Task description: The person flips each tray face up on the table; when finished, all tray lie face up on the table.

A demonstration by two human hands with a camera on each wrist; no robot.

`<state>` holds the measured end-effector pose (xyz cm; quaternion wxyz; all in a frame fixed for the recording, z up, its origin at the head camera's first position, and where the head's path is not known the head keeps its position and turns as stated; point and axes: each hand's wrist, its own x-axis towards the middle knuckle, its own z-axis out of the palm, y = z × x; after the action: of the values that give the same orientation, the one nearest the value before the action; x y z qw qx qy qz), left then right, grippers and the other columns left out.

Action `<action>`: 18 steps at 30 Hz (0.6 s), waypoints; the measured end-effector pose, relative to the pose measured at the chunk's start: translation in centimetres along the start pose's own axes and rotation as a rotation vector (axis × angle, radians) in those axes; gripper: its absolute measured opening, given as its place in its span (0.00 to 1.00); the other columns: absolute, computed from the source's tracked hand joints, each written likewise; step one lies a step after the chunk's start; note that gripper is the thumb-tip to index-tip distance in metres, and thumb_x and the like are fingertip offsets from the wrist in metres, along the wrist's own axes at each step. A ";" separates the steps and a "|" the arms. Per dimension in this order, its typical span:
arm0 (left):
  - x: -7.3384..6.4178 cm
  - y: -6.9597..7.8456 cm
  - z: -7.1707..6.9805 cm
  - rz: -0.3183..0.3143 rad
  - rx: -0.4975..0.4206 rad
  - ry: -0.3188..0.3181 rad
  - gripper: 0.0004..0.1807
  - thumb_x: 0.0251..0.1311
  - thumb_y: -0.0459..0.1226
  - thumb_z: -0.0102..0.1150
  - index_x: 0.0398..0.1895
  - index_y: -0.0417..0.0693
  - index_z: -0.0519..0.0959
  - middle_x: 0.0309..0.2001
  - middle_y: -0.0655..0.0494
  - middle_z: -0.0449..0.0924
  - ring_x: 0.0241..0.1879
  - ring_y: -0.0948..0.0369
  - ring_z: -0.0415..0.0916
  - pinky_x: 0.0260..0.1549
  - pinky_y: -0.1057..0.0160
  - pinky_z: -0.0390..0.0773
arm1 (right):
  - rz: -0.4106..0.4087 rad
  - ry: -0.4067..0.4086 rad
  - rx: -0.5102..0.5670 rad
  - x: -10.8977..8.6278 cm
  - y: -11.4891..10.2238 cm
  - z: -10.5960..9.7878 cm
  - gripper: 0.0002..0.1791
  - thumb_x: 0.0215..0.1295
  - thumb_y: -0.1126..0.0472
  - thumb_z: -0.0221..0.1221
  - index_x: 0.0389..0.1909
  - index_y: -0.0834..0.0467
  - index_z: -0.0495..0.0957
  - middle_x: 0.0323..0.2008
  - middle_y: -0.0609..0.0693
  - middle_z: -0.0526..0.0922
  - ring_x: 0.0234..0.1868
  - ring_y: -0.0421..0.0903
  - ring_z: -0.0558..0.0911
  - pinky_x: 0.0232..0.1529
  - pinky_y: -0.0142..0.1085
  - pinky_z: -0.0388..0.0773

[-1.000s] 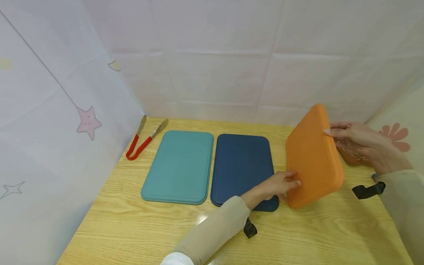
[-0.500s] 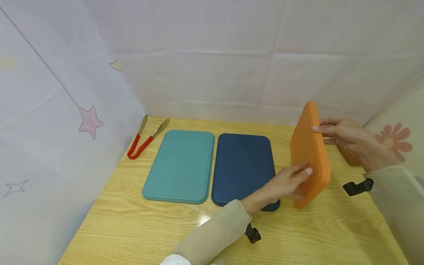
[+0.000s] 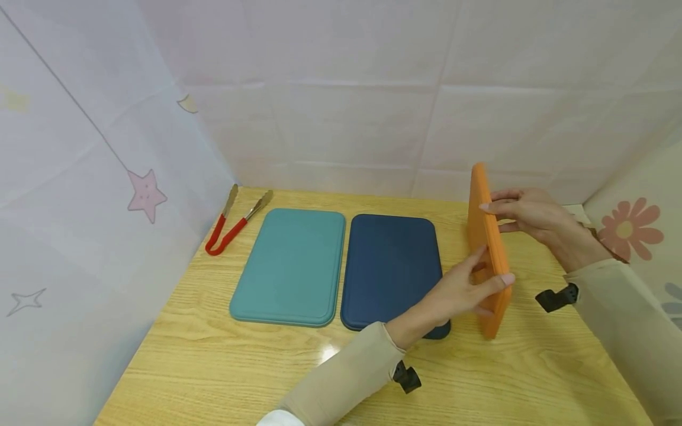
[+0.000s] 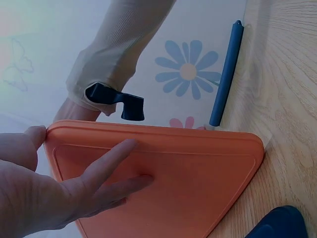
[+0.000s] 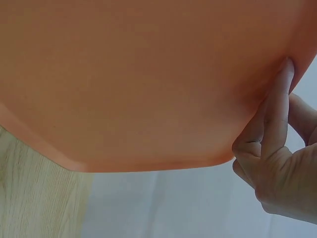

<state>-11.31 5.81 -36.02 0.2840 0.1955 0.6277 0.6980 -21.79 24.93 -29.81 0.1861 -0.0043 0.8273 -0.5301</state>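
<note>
An orange rectangular board [image 3: 492, 266] with rounded corners stands on edge at the right of the table, nearly end-on in the head view. My left hand [image 3: 458, 290] grips its near side, thumb on the narrow edge and fingers spread over the left face, as the left wrist view also shows. Higher up, my right hand [image 3: 538, 216] pinches the board, thumb on the edge and fingers behind it. Those fingers [image 5: 277, 114] press on the far face in the right wrist view. A navy board [image 3: 391, 266] and a teal board [image 3: 293, 266] of similar shape lie flat to the left.
Tongs [image 3: 229, 231] with red handles lie spread at the table's back left corner. A blue stick-like thing [image 4: 228, 74] appears by the printed cloth wall [image 4: 188, 29] in the left wrist view. Cloth walls close off the table's back and sides.
The orange board has swung from a leftward-facing slant to nearly upright and end-on. My right hand has moved left with it; my left hand has shifted slightly right along its face.
</note>
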 end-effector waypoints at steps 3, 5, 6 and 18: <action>-0.1 0.3 -0.1 -0.008 -0.001 0.028 0.39 0.68 0.47 0.55 0.76 0.70 0.45 0.68 0.65 0.60 0.48 0.66 0.78 0.35 0.59 0.84 | 0.000 0.007 0.006 0.2 -0.3 0.5 0.40 0.65 0.49 0.62 0.68 0.67 0.56 0.52 0.50 0.70 0.43 0.38 0.78 0.47 0.37 0.80; -0.1 0.6 -0.1 -0.021 -0.005 0.053 0.40 0.67 0.47 0.56 0.76 0.70 0.45 0.68 0.64 0.60 0.46 0.65 0.79 0.35 0.58 0.84 | -0.002 0.007 0.004 0.3 -0.4 0.9 0.40 0.65 0.49 0.62 0.68 0.68 0.56 0.52 0.51 0.70 0.44 0.39 0.78 0.46 0.38 0.81; -0.2 0.7 -0.1 -0.027 -0.009 0.066 0.40 0.67 0.47 0.57 0.76 0.69 0.46 0.68 0.63 0.61 0.46 0.65 0.79 0.34 0.58 0.84 | -0.004 0.004 -0.003 0.4 -0.4 1.1 0.40 0.65 0.50 0.62 0.68 0.68 0.56 0.52 0.52 0.70 0.44 0.40 0.78 0.46 0.38 0.81; -0.3 1.3 -0.7 -0.023 -0.085 0.169 0.19 0.65 0.35 0.59 0.59 0.47 0.73 0.45 0.58 0.79 0.37 0.56 0.83 0.32 0.54 0.84 | -0.047 0.002 -0.055 0.8 -0.7 3.1 0.34 0.68 0.55 0.59 0.66 0.70 0.58 0.53 0.62 0.72 0.38 0.43 0.79 0.41 0.39 0.83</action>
<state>-11.70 5.06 -34.78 0.2460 0.1164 0.6214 0.7347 -21.65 21.73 -30.60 0.1726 -0.0284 0.8415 -0.5112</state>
